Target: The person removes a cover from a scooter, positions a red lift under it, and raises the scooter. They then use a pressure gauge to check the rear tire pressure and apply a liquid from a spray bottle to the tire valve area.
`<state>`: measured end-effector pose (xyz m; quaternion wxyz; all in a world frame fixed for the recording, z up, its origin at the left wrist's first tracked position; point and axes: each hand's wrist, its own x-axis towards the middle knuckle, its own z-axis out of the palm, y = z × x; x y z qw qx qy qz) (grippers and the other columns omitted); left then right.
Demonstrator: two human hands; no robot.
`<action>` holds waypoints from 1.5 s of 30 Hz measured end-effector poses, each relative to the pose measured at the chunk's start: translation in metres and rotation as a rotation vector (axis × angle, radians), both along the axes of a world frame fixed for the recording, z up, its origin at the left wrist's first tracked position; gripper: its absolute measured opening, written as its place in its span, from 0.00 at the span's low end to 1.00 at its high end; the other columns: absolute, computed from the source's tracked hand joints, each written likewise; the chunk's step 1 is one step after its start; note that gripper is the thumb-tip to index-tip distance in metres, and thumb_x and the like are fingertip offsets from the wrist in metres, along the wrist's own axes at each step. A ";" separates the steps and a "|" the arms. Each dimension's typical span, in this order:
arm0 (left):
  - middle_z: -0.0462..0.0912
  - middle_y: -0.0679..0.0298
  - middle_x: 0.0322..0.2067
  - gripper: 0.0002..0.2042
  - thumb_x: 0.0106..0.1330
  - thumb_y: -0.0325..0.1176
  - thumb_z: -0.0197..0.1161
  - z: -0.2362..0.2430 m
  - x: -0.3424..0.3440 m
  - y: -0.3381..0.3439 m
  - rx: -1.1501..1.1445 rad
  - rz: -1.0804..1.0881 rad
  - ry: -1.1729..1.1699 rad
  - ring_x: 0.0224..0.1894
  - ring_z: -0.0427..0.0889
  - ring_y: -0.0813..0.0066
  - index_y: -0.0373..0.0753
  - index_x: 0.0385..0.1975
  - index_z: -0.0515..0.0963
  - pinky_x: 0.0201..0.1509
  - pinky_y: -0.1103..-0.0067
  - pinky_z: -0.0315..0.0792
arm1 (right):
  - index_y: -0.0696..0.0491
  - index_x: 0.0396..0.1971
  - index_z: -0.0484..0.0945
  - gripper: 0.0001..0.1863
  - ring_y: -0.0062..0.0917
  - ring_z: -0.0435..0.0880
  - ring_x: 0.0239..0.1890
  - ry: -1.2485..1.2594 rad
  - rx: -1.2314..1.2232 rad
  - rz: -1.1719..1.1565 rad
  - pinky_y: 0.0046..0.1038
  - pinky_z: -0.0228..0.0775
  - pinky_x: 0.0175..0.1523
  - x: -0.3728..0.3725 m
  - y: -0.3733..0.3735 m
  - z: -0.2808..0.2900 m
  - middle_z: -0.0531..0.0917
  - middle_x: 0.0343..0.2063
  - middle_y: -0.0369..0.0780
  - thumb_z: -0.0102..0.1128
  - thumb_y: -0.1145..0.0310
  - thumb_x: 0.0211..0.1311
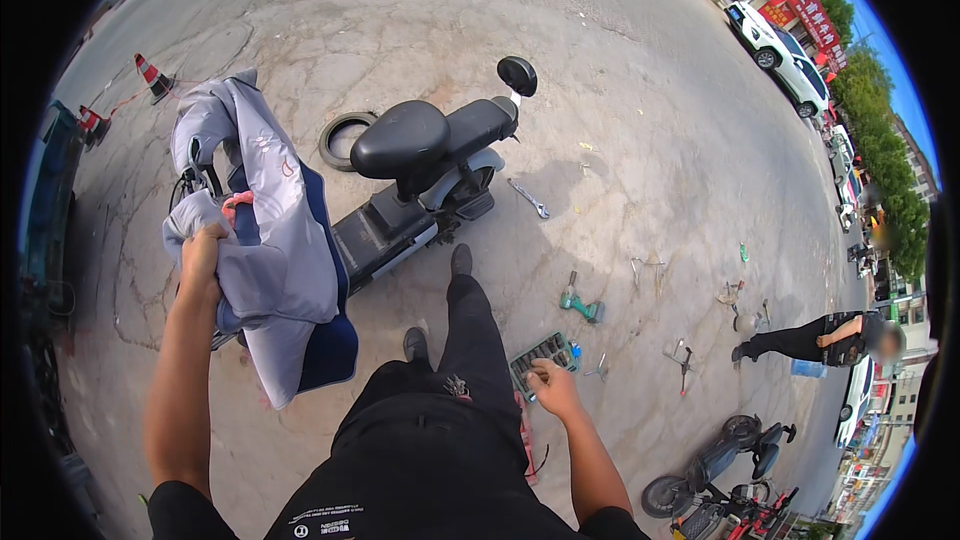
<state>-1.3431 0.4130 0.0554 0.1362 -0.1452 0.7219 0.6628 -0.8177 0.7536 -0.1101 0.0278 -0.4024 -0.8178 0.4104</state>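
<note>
Beneath us, cracked grey pavement (680, 160) carries a standing scooter (385, 230), a loose black tire (329, 148), a silver wrench (527, 197), a green power drill (582, 307) and a green tray (517, 364), while striped traffic cones (151, 76) stand at our left.

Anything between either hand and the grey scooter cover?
Left hand: nothing visible; it grips the grey cover. Right hand: only the person's own legs lie between in this view, probably below its path.
</note>
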 end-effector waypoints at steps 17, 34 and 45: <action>0.78 0.57 0.31 0.16 0.54 0.31 0.62 -0.004 0.002 -0.005 -0.018 0.032 0.025 0.29 0.79 0.69 0.29 0.39 0.74 0.33 0.72 0.76 | 0.54 0.47 0.83 0.19 0.42 0.86 0.47 -0.453 0.010 0.398 0.39 0.76 0.53 -0.066 0.047 -0.016 0.87 0.41 0.47 0.61 0.60 0.60; 0.75 0.50 0.53 0.32 0.59 0.34 0.62 0.009 0.087 0.016 -0.119 0.080 0.013 0.52 0.79 0.62 0.28 0.64 0.63 0.55 0.69 0.75 | 0.56 0.49 0.83 0.20 0.41 0.88 0.41 -0.379 -0.154 -0.005 0.38 0.78 0.48 -0.003 -0.017 -0.038 0.87 0.36 0.50 0.62 0.62 0.59; 0.82 0.53 0.47 0.21 0.64 0.41 0.64 -0.028 0.162 0.010 -0.202 -0.198 -0.021 0.43 0.82 0.60 0.25 0.45 0.80 0.48 0.68 0.79 | 0.55 0.50 0.82 0.21 0.43 0.86 0.44 -0.343 -0.307 -0.602 0.41 0.77 0.51 0.206 -0.235 0.041 0.87 0.40 0.49 0.60 0.60 0.60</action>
